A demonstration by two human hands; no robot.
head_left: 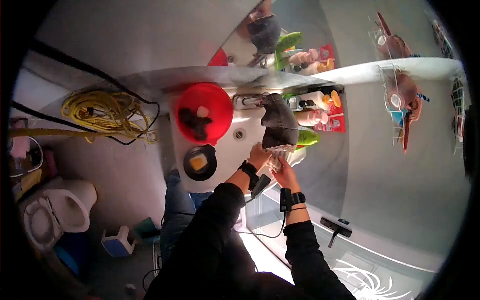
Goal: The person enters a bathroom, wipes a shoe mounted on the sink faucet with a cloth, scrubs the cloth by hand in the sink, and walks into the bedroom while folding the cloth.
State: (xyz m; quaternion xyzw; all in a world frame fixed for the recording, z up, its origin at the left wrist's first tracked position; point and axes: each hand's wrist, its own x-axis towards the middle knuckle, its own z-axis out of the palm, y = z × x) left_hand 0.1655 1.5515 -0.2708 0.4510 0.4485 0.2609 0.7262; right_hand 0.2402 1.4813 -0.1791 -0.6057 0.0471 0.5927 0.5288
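Over the right part of the white sink, my left hand (258, 156) and my right hand (285, 175) hold the patterned lower edge of a dark grey cloth item (279, 122), fingers closed on it. The item hangs out from my hands toward the faucet (246, 101). In the sink's left part, a red basin (222, 100) holds dark wet cloth and a whitish piece. Nearer my body, a black bowl (210, 173) holds a yellow and white block (198, 161).
Pump bottles (314, 100) and a green tube (307, 137) stand beyond the item. A yellow hose (102, 112) hangs at left above a toilet (72, 205) and a small stool (118, 242). A door handle (336, 227) is at lower right.
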